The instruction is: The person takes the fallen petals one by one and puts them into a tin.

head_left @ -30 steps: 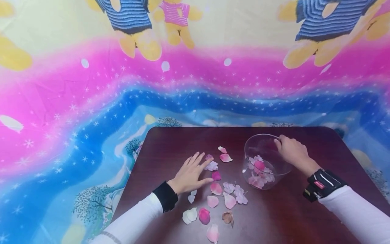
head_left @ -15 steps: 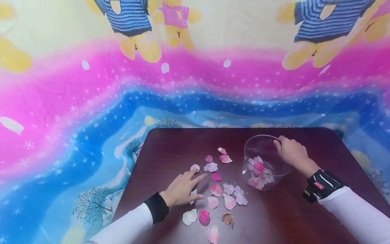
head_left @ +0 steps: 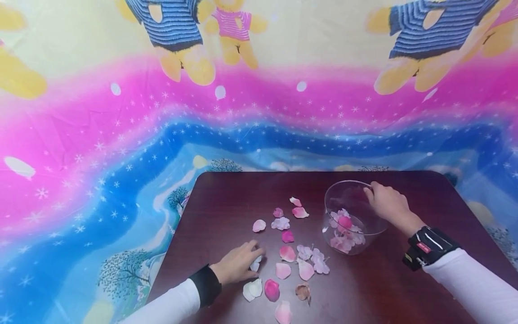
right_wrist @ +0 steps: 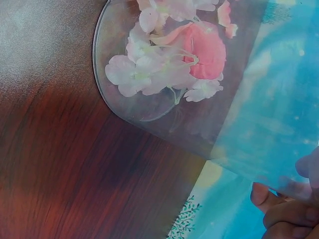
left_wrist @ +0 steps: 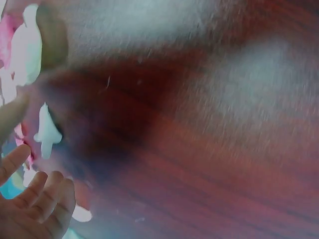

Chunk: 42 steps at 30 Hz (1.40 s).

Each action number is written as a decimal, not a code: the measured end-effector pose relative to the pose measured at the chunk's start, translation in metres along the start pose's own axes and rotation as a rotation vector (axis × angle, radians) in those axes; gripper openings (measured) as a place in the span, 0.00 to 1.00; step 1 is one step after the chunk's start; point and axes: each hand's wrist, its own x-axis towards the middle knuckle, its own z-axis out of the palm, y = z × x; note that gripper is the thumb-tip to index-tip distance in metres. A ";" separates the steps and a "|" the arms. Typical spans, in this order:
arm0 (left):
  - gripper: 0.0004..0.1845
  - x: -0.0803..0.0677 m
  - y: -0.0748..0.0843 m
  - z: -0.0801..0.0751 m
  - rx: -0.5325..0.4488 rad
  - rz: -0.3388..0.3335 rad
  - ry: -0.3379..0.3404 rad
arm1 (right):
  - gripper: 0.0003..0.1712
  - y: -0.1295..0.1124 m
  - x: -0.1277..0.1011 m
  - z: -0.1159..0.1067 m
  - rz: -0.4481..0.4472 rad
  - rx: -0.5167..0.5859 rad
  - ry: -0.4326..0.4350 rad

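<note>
Pulled back toward the near tabletop [head_left: 226, 198] edge, the left hand [head_left: 236, 268] now curls its fingers onto a pale petal [head_left: 254, 265], seemingly gathering, while the right hand [head_left: 388, 202] grips the bowl [head_left: 337, 193] rim.

Bench [head_left: 226, 198]: dark reddish-brown wood grain. Loose petals [head_left: 288, 253]: pale pink, deep pink, white, one brownish; clear glass bowl [head_left: 344, 198] holds pink and white blossoms. Backdrop cloth [head_left: 121, 135]: yellow, magenta and blue bands with white stars, bears in blue-striped shirts; sleeves white, cuffs black.
</note>
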 end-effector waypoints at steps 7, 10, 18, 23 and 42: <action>0.19 -0.005 0.001 0.007 -0.062 -0.015 -0.014 | 0.23 0.000 -0.001 -0.001 -0.006 0.004 -0.003; 0.15 -0.005 0.001 0.009 -0.037 0.016 0.038 | 0.22 0.001 -0.001 -0.001 -0.009 0.002 0.002; 0.09 -0.003 0.000 0.016 -0.022 0.026 0.073 | 0.22 -0.001 0.000 0.000 -0.007 0.004 -0.003; 0.06 -0.001 -0.001 0.016 -0.034 0.043 0.110 | 0.22 0.000 0.000 0.000 -0.007 -0.003 0.002; 0.04 0.022 0.006 -0.006 -0.050 0.115 0.286 | 0.21 0.003 0.001 0.000 0.000 -0.004 0.003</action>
